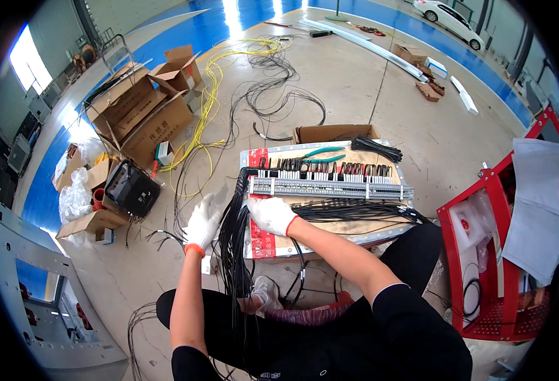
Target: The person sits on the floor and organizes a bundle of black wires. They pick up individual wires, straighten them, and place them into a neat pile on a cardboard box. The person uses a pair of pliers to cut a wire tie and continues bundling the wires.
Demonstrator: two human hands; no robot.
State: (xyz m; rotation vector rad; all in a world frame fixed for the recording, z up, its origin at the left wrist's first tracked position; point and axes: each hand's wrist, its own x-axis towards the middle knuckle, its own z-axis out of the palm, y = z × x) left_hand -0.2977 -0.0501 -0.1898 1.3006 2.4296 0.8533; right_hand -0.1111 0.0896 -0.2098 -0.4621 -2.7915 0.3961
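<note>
My left hand (202,223), in a white glove with an orange cuff, is held left of the black cable bundle (232,232), its fingers stretched out and slightly blurred. My right hand (270,216), gloved alike, has its fingers curled at the bundle's upper right side, closed on black cable there; the fingertips are partly hidden. The bundle bends round the left end of a grey slotted wiring rail (330,188) and hangs toward my lap. Above the rail runs a row of cable ends with white sleeves (311,174). More black cables (349,211) lie below the rail.
Green-handled pliers (324,156) and black cable ties (376,148) lie on the board (279,152). A red rack (508,254) stands to the right. Left are cardboard boxes (159,130), a black case (131,189) and yellow cable (211,95) on the floor.
</note>
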